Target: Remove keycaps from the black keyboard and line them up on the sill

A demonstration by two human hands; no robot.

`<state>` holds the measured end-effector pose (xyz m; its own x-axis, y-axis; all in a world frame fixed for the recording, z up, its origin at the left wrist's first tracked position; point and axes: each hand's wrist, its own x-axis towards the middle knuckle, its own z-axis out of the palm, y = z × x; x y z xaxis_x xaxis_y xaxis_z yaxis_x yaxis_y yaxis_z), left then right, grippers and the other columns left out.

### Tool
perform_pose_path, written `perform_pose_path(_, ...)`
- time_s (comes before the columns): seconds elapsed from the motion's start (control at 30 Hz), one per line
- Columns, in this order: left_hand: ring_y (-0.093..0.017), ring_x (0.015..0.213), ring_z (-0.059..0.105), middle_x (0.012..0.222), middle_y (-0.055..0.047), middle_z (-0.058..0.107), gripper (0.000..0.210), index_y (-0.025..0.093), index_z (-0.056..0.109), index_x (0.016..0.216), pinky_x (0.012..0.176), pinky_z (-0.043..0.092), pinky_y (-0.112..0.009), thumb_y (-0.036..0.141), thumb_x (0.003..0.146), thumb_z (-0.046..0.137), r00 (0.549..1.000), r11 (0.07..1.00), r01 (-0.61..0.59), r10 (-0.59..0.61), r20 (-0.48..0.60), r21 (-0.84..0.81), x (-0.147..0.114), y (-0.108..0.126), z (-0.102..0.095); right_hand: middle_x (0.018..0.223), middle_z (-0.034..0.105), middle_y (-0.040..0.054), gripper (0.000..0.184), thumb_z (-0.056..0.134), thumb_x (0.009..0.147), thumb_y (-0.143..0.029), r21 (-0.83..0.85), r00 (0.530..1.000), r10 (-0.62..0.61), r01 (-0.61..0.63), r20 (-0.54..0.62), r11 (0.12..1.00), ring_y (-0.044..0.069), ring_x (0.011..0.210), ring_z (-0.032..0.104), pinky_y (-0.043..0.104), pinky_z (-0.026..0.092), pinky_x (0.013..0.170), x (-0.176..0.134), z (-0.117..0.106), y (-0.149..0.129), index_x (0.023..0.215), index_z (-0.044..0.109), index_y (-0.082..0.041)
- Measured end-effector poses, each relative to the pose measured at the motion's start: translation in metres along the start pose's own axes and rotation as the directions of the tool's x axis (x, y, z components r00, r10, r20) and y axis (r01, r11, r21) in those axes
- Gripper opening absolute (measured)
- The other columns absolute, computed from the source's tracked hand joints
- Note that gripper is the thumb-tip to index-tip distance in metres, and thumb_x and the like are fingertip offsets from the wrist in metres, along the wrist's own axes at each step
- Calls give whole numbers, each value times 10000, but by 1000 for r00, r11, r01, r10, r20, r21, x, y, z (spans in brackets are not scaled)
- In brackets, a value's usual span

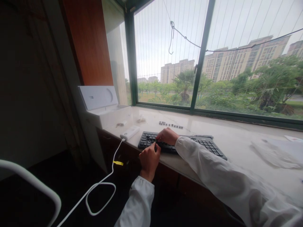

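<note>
A black keyboard (210,145) lies along the front edge of the pale sill. Its middle part looks stripped of some keycaps, while keys show at the left end and on the number pad. My right hand (168,136) reaches over it from the right, fingers pinched down at the left-middle keys. Close by at the front edge, my left hand (149,159) is closed, thumb and forefinger together by a small dark piece I cannot make out. Whatever sits between the right fingertips is hidden. Behind the keyboard, several loose keycaps (170,125) stand in rows.
An open white box (104,115) stands at the left, near a white power bank (130,132) with a white cable (113,157) hanging off the edge. Slim dark tools (204,136) lie behind the keyboard. A clear plastic bag (272,154) is at the right, below the window.
</note>
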<state>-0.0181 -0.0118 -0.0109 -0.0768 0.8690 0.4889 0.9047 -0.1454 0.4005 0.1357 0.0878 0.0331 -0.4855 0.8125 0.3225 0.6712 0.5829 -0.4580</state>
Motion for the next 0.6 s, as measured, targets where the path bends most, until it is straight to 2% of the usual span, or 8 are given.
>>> perform_pose_path(0.27,-220,778,698,898,-56,746,341,319,662,1166,659,445,-281,396,956,405,999,999,-23,21,49,38,2,3,-7,679,731,35,167,730,687,-187,-144,999,35,-31,29,989,148,655,648,214,452,623,-1,-5,-11,835,807,-197)
perform_pose_path(0.4,-219,768,697,856,-75,738,371,312,600,1264,683,457,-285,396,946,429,994,996,-66,59,93,66,8,4,-10,687,727,26,183,755,682,-256,-135,998,44,-38,47,990,143,673,633,213,439,640,0,-6,-6,849,807,-203)
perform_pose_path(0.6,-234,763,699,816,-73,728,340,310,667,1156,684,468,-299,382,948,407,987,987,-126,115,117,99,12,4,-10,750,753,19,243,711,741,-357,-60,991,104,-99,88,993,145,711,653,203,443,634,2,-8,4,916,799,-212)
